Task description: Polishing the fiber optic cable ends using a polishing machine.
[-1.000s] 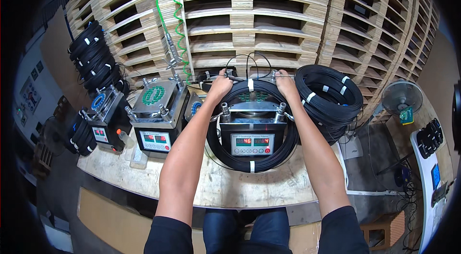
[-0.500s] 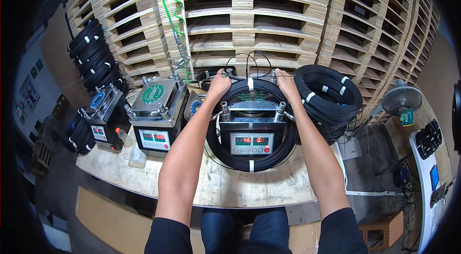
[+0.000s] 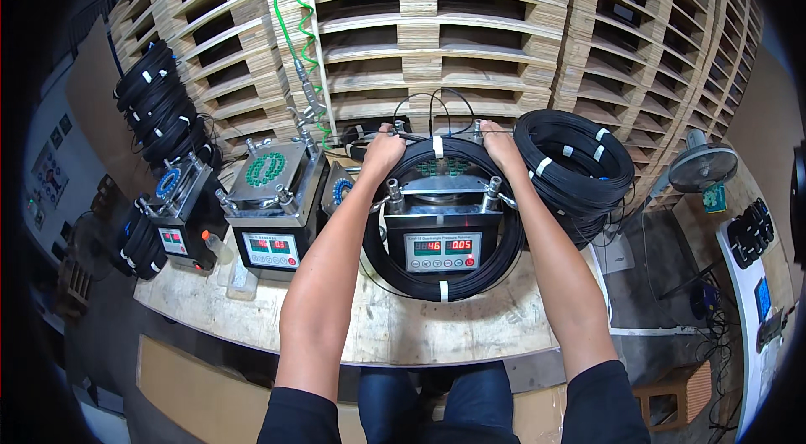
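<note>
A polishing machine (image 3: pixel 442 224) with a red digital display stands in front of me, ringed by a coil of black cable (image 3: pixel 504 263) with white tape bands. My left hand (image 3: pixel 384 150) is closed at the rear left metal clamp (image 3: pixel 400 126) of the machine. At the rear right clamp (image 3: pixel 478 128), my right hand (image 3: pixel 501 147) is closed in the same way. Both sets of fingers are partly hidden. Between the hands, thin cable loops (image 3: pixel 432 104) rise behind the coil. Green connectors (image 3: pixel 430 168) show on the machine behind its top plate.
Two similar machines stand left, one with a green connector ring (image 3: pixel 265 169), one with a blue ring (image 3: pixel 169 184). A bottle (image 3: pixel 212 242) stands between them. Stacked black coils (image 3: pixel 575 167) lie right, with a fan (image 3: pixel 703 167) beyond. Wooden pallets (image 3: pixel 420 33) rise behind; a green air hose (image 3: pixel 281 7) hangs there.
The view has shifted slightly. Both hands stay at the rear clamps, and the coil stays around the machine. Digits on the front machine's display and the neighbouring one have changed.
</note>
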A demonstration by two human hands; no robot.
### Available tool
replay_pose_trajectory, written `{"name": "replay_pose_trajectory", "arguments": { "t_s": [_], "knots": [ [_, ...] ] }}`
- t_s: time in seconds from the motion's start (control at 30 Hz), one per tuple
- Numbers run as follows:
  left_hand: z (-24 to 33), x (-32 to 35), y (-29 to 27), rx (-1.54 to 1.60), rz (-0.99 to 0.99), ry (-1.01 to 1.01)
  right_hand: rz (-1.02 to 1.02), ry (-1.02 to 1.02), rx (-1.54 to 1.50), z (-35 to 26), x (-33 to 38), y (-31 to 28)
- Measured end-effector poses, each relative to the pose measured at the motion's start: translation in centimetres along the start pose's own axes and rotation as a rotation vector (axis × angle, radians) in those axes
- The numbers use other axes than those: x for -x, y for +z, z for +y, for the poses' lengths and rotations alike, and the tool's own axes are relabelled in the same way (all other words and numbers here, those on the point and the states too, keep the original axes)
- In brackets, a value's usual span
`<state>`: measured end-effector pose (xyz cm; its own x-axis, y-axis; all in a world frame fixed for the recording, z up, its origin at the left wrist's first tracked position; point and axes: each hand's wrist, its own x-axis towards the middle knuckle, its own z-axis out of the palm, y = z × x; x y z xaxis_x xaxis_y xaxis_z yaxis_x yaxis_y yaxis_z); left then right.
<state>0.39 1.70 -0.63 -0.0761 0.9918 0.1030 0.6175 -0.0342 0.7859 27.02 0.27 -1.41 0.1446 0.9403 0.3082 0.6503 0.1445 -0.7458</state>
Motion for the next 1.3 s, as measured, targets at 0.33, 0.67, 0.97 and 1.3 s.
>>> {"name": "replay_pose_trajectory", "arguments": {
  "t_s": [0.33,0.67,0.97,1.3],
  "knots": [
    [-2.0,-0.9,-0.3,0.097,-0.025,0.029,-0.009,0.017,-0.031,-1.2,0.5,0.3],
    [-1.8,-0.5,-0.2,0.091,-0.032,0.009,-0.008,0.030,0.013,-1.3,0.7,0.2],
    [-1.8,-0.7,-0.5,0.094,-0.061,0.034,-0.007,0.026,-0.020,-0.8,0.1,0.5],
    [-1.6,-0.1,-0.5,0.116,-0.063,0.012,-0.027,0.081,-0.061,-0.5,-0.2,1.0]
  ]
}}
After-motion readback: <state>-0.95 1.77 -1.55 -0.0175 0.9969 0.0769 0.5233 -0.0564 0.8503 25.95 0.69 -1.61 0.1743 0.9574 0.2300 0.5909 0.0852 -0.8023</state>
